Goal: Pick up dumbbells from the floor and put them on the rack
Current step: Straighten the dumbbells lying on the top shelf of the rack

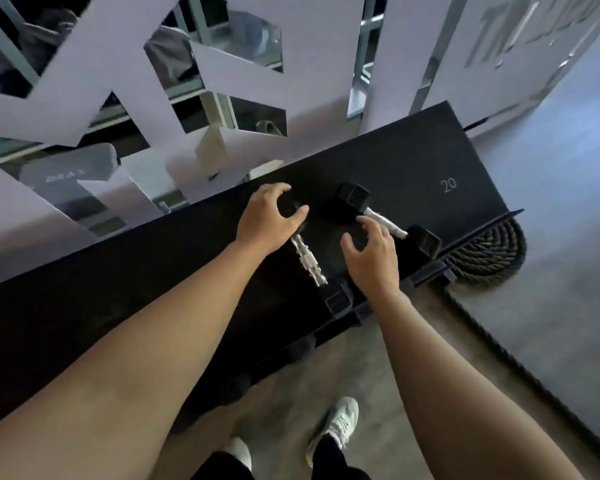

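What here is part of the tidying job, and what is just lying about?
Part of the job:
- left dumbbell
- right dumbbell
- rack
- left hand, open over the left dumbbell's end
- right hand, open

Just lying about:
- coiled rope
- shoes

You are standing in a gym. In front of you is a long black metal dumbbell rack [413,161] with a white "20" weight marking [449,185] painted on its shelf, and two black hex-headed dumbbells with chrome handles [385,221] lie on it. A thick coiled black battle rope [489,251] sits on the grey floor [551,306] beside the rack. Behind it, a mirrored wall with large pale cut-out lettering [222,71] reflects the room.
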